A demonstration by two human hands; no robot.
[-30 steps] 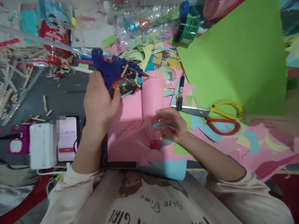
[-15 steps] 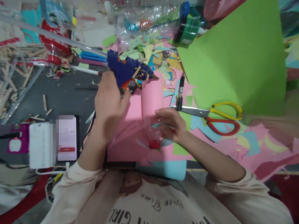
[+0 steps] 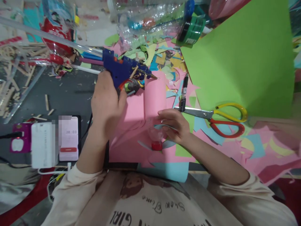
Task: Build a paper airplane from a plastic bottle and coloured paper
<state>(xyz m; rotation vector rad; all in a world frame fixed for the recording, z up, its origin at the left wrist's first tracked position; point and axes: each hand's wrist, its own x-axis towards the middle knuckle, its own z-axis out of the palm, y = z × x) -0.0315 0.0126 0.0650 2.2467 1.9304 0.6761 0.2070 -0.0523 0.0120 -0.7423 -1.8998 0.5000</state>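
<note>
My left hand (image 3: 105, 97) is wrapped round the handle of a blue hot glue gun (image 3: 119, 69). A long clear glue stick (image 3: 77, 45) sticks out of its back end. The metal nozzle is at the far end of a pink paper tube (image 3: 155, 94), which wraps the body of a small clear plastic bottle (image 3: 154, 133). The bottle lies with its red cap (image 3: 156, 146) toward me. My right hand (image 3: 175, 125) grips the bottle from the right near its shoulder, its fingertips partly hidden. Beneath lies a pink paper sheet (image 3: 127, 141).
Scissors (image 3: 211, 117) and a black marker (image 3: 184, 92) lie right of the tube. A large green sheet (image 3: 244, 62) covers the right; clear bottles (image 3: 150, 22) lie at the back. A phone (image 3: 68, 138), a white box (image 3: 42, 144), and wooden sticks (image 3: 8, 100) are at left.
The glue gun has shifted slightly left with my left hand, its nozzle still at the far end of the pink tube. My right hand keeps its hold. The whole view has shifted a little.
</note>
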